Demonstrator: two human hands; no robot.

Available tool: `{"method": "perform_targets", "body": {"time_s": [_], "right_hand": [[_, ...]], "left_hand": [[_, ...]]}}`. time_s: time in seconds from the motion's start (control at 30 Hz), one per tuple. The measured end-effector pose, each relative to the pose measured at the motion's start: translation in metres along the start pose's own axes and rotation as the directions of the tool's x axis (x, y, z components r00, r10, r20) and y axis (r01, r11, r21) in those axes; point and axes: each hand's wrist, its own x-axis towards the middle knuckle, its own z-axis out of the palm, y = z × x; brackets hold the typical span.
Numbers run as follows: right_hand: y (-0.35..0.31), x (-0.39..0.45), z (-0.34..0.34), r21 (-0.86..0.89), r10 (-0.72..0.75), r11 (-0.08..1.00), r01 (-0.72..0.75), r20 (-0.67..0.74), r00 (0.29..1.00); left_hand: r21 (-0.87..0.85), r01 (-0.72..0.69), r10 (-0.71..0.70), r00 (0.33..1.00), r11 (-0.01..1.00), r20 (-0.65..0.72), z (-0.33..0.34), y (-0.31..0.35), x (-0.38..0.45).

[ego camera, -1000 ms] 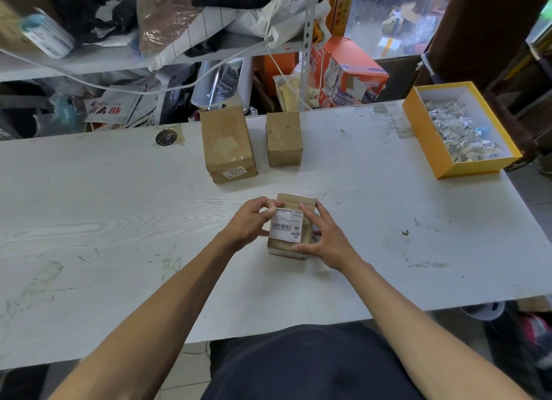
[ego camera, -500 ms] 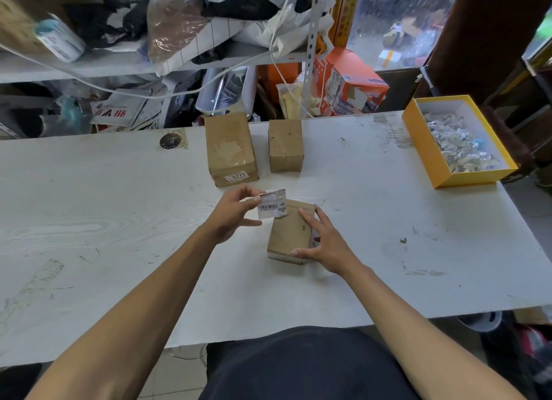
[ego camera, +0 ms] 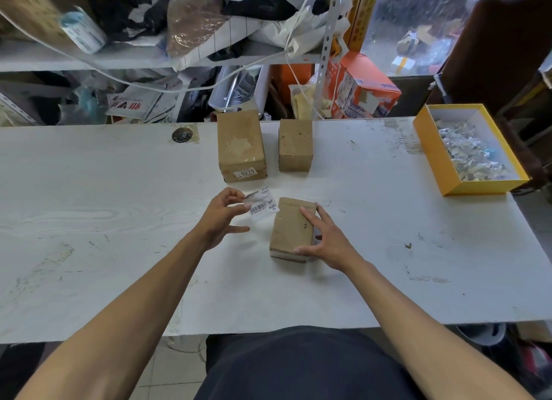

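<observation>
A small brown cardboard box (ego camera: 291, 229) lies flat on the white table (ego camera: 119, 220) in front of me. My right hand (ego camera: 324, 241) holds it, fingers laid over its top and thumb curled along its near edge. My left hand (ego camera: 222, 214) pinches a white barcode label (ego camera: 264, 204) by its left edge, just left of the box's far corner and lifted off it. The box's top face is bare brown.
Two more brown boxes stand farther back: a larger box (ego camera: 241, 145) with a "0275" sticker and a smaller box (ego camera: 295, 145). A yellow tray (ego camera: 442, 163) of crumpled paper scraps sits at the right edge. Cluttered shelves rise behind the table.
The label, stuck on the box's top a second ago, has been peeled off by my left hand and carried up and to the left. My right hand stays on the box.
</observation>
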Motion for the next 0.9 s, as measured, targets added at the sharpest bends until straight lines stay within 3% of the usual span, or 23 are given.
{"method": "perform_targets", "body": {"time_s": [0.23, 0.33, 0.5, 0.63, 0.73, 0.9], "right_hand": [[-0.001, 0.002, -0.001, -0.034, 0.011, 0.999, -0.010, 0.025, 1.000], [-0.003, 0.003, 0.000, -0.034, 0.009, 0.999, -0.008, 0.032, 0.999], [-0.008, 0.006, 0.003, -0.075, 0.002, 0.997, 0.003, 0.059, 0.998], [-0.013, 0.006, 0.002, -0.129, -0.003, 0.991, 0.016, 0.098, 0.995], [-0.018, 0.003, 0.000, -0.176, -0.012, 0.984, 0.040, 0.160, 0.987], [-0.026, 0.006, -0.002, -0.185, -0.019, 0.981, 0.050, 0.167, 0.986]], "left_hand": [[0.028, 0.034, -0.032, 0.998, 0.999, -0.054, -0.012, -0.006, -0.004], [0.121, 0.037, -0.032, 0.999, 0.992, -0.039, -0.007, -0.011, -0.008], [0.499, -0.146, 0.112, 0.989, 0.854, 0.096, 0.021, -0.026, -0.012], [0.641, -0.296, 0.134, 0.948, 0.708, 0.289, 0.036, -0.040, -0.006], [0.677, -0.389, 0.157, 0.912, 0.625, 0.379, 0.041, -0.049, 0.000], [0.656, -0.424, 0.206, 0.899, 0.624, 0.386, 0.042, -0.055, 0.003]]}}
